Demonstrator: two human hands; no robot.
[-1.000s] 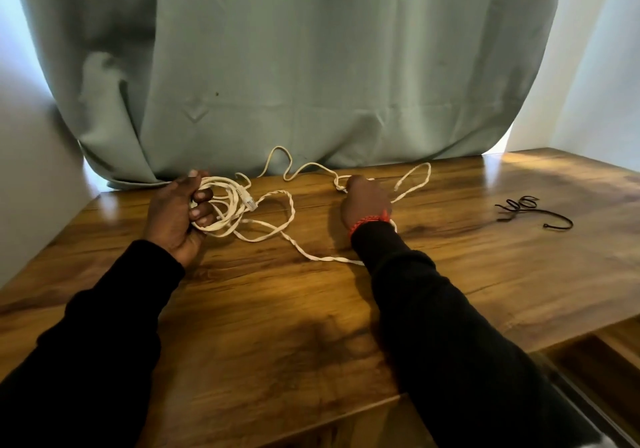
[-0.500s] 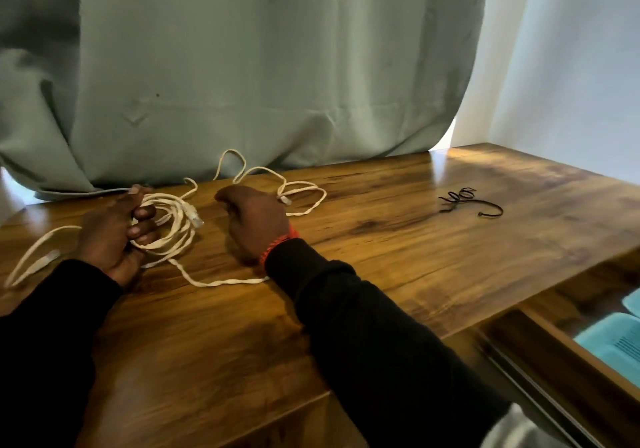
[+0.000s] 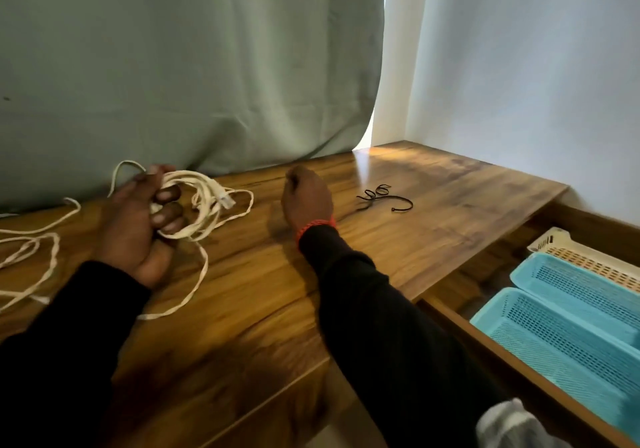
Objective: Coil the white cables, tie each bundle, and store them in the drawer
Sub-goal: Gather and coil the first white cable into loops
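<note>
Left hand [image 3: 138, 225] near back-left of surface [image 3: 249, 302], fingers [image 3: 169, 210] curled round a loose coil of white cable [image 3: 204, 201]; plug end poking out to the right of the coil. Rest of cable trailing in loops over left edge & toward front. Right hand [image 3: 306, 198] knuckles up near back edge, mid-surface, fingers clenched in a fist; cannot tell if anything is inside. Red band [image 3: 315, 225] at wrist, black sleeves on both arms. Black tie [image 3: 384, 198] lying just right of right hand, apart from it. Drawer [image 3: 502, 354] open off right edge, w/ two blue baskets [image 3: 561, 329] & a cream one [image 3: 588, 257] inside. Green curtain [image 3: 190, 66] behind.
</note>
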